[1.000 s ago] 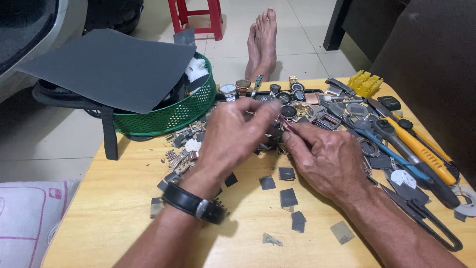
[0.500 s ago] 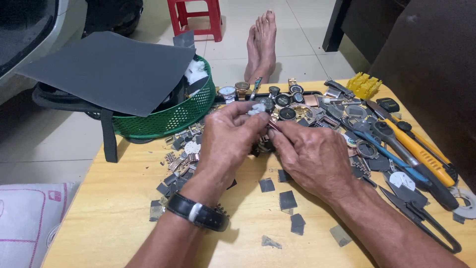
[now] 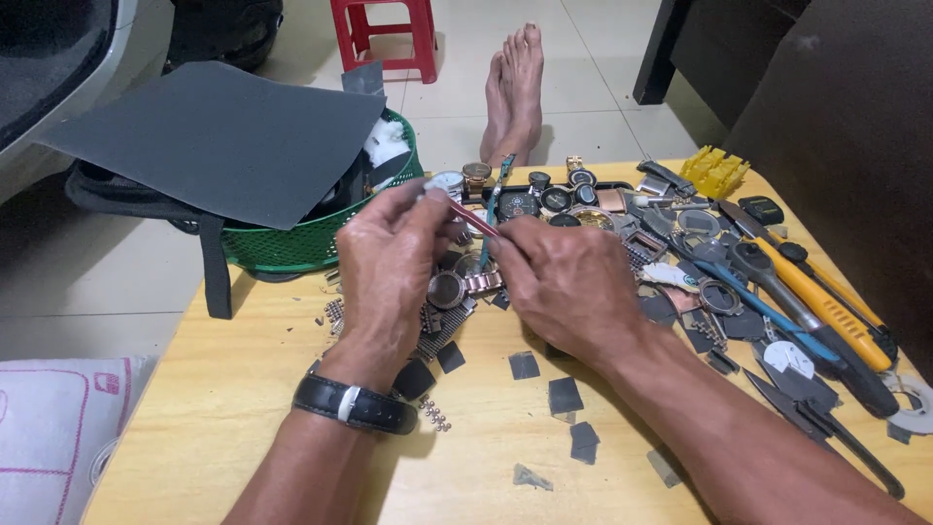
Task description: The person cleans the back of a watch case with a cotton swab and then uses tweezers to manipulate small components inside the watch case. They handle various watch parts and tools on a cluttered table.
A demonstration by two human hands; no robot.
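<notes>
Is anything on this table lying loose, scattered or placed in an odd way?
Yes. Small dark sandpaper squares lie scattered loose over the wooden table, and tiny metal beads lie spilled near the left hand. A large dark sandpaper sheet rests askew over the green basket.

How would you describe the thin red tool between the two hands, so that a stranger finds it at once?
Start at the green basket on the wooden table. Just right of it, the left hand and right hand meet over a pile of watch parts. The thin red tool runs slanted between their fingertips, the only red stick among the grey and metal pieces.
</notes>
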